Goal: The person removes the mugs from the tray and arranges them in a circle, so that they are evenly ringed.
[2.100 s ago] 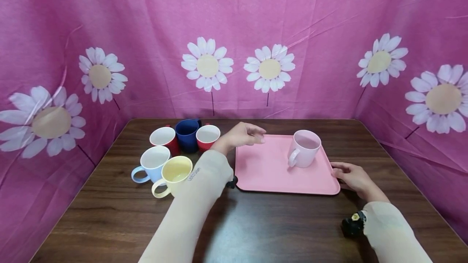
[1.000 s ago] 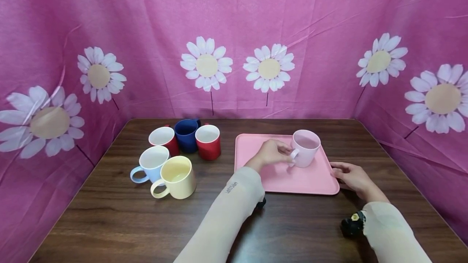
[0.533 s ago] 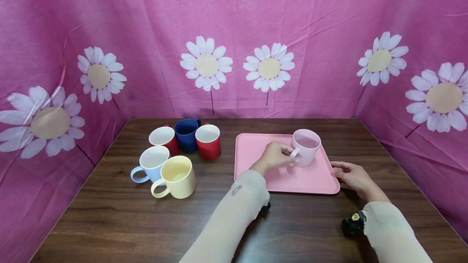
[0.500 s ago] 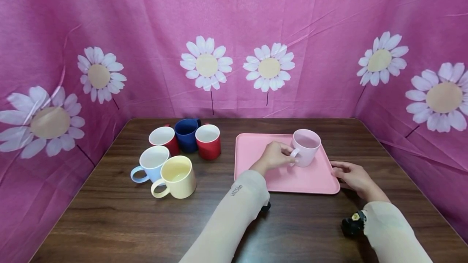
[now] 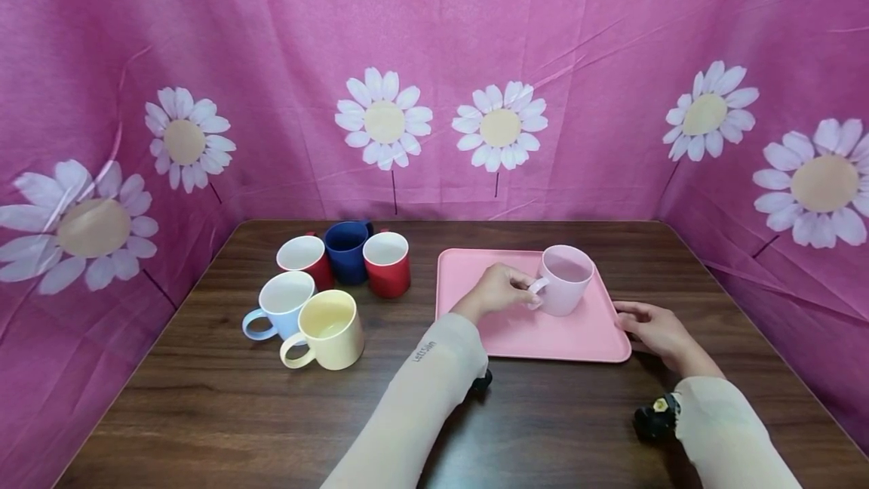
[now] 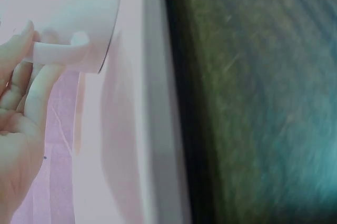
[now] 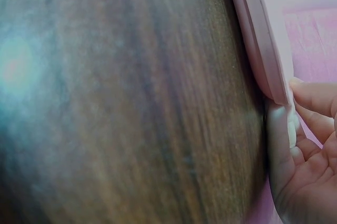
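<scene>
A pale pink mug (image 5: 565, 285) is over the right part of the pink tray (image 5: 468, 338), its handle pointing left. My left hand (image 5: 498, 289) pinches that handle between thumb and fingers. In the left wrist view the base of the mug (image 6: 73, 13) is at or just above the tray surface; I cannot tell whether they touch. At the tray's right edge, my right hand (image 5: 655, 330) grips the rim. The right wrist view has the thumb of my right hand (image 7: 310, 166) on the tray's corner (image 7: 268, 71), with fingers at its underside.
Left of the tray several mugs stand in a cluster: a yellow mug (image 5: 342, 338), a light blue mug (image 5: 288, 308), a dark blue mug (image 5: 348, 255) and two red mugs with white insides, one red mug (image 5: 388, 278) nearest the tray. A flowered pink cloth (image 5: 434, 36) hangs behind the wooden table (image 5: 543, 421).
My left hand came from the tray's left side to the mug and took its handle. The mug has since shifted slightly left and nearer. My right hand stayed at the tray edge.
</scene>
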Demonstrator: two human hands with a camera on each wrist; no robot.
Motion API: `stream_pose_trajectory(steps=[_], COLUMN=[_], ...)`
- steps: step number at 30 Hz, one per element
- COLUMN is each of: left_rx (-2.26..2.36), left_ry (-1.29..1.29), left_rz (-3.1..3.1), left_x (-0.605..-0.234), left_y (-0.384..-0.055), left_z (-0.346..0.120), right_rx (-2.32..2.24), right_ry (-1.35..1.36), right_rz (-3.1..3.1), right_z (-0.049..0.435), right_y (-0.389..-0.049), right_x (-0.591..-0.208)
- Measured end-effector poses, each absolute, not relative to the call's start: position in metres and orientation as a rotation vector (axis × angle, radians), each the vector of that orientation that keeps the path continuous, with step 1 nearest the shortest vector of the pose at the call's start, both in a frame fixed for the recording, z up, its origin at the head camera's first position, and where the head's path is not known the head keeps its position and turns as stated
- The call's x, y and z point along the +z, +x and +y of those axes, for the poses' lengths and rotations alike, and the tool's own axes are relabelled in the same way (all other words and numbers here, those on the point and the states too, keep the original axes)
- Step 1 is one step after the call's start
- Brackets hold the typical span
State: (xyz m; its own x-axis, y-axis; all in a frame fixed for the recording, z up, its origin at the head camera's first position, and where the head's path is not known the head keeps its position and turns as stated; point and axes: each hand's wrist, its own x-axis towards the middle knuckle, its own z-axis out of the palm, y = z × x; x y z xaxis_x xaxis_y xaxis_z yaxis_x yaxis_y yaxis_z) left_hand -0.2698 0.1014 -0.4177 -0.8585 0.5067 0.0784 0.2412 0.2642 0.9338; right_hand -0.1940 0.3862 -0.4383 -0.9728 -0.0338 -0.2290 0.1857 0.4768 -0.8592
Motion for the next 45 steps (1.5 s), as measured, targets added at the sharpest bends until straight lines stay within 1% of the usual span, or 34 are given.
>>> stream_pose_trajectory(steps=[11, 19, 26, 36, 45], left_rx=[1.606, 1.555, 1.519, 1.562, 1.659], left_ry=[0.783, 0.871, 0.946, 0.925, 0.796], left_rz=[2.120, 2.071, 2.063, 2.087, 2.180], left_x=[-0.409, -0.387, -0.372, -0.371, -0.380], left_y=[-0.272, -0.269, -0.256, -0.232, -0.214], left_z=[0.077, 0.056, 0.039, 0.016, -0.012], right_rx=[-1.512, -1.503, -1.503, -1.481, -1.468], right_ry=[0.136, 0.105, 0.082, 0.101, 0.103], right_rz=[2.507, 2.509, 2.511, 2.520, 2.525], right_z=[0.387, 0.389, 0.389, 0.388, 0.388], right_y=[-0.193, -0.194, -0.194, -0.192, -0.194], right_x=[-0.438, -0.442, -0.441, -0.438, -0.437])
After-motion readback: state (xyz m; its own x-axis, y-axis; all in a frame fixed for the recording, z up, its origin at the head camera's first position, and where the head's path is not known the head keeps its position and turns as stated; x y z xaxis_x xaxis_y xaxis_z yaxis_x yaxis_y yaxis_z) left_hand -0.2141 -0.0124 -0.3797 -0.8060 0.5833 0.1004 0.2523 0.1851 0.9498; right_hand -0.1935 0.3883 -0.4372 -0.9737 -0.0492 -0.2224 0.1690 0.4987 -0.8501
